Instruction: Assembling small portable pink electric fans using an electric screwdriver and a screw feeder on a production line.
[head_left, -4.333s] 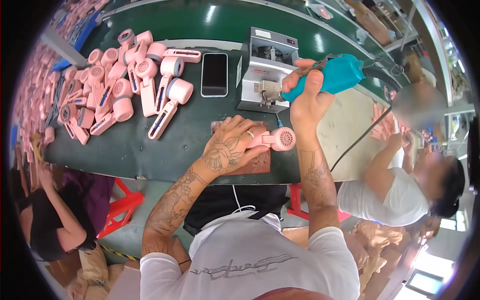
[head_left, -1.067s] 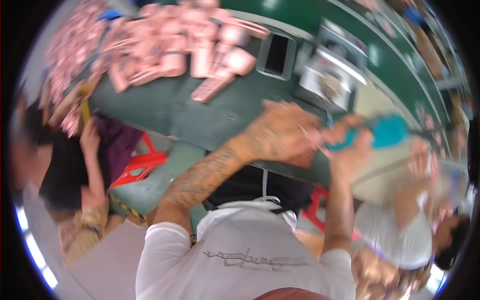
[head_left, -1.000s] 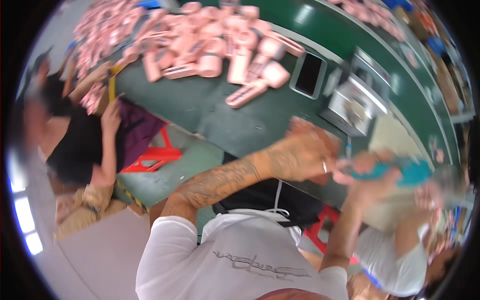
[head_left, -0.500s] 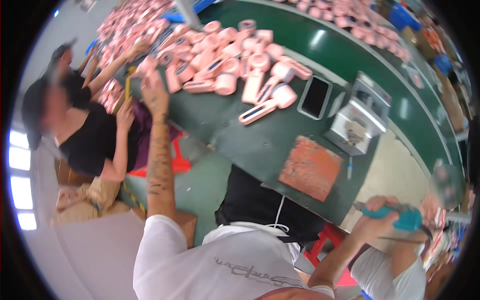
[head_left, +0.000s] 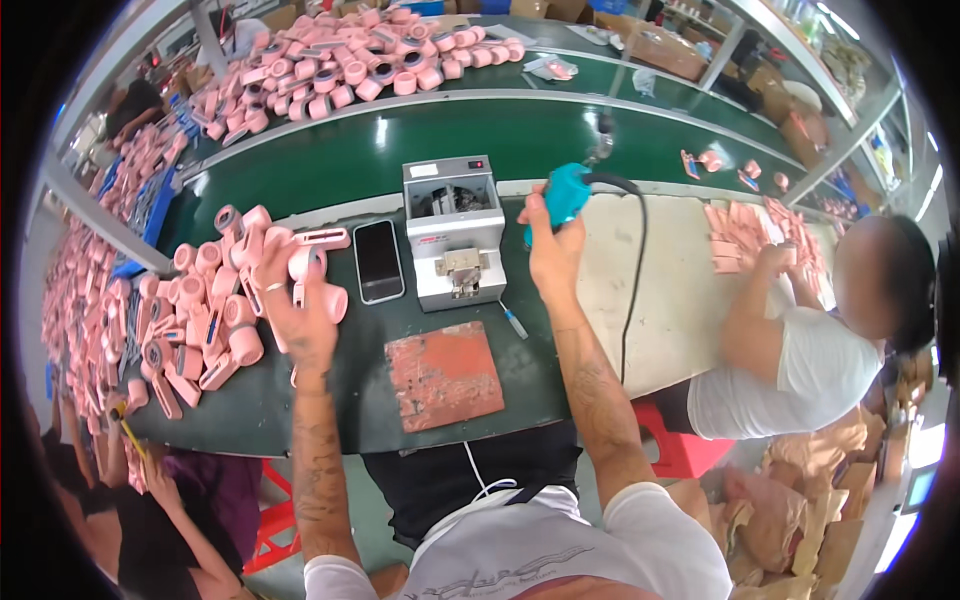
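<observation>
My left hand [head_left: 300, 315] reaches over the near pile on the green table, fingers spread among pink devices [head_left: 240, 345] with round heads and flat handles. It touches or hovers just above them; a firm grip on any one cannot be seen. My right hand [head_left: 555, 250] is wrapped round a teal electric screwdriver [head_left: 569, 194], raised to the right of a grey screw feeder [head_left: 455, 240]. From the tool a black cable [head_left: 641, 260] loops down. Between my forearms lies a worn reddish mat [head_left: 445, 375].
A phone [head_left: 378, 262] lies between pile and feeder. A small screwdriver [head_left: 514, 320] rests by the feeder. Behind runs a green conveyor [head_left: 330, 150] with more pink devices beyond it. One co-worker [head_left: 770, 360] sits at right by pink pieces; another [head_left: 150, 520] is at lower left.
The view has swung right. My left hand has gone from the pile's left side, near the co-worker, to its right part. My right hand has brought the teal screwdriver up beside the feeder.
</observation>
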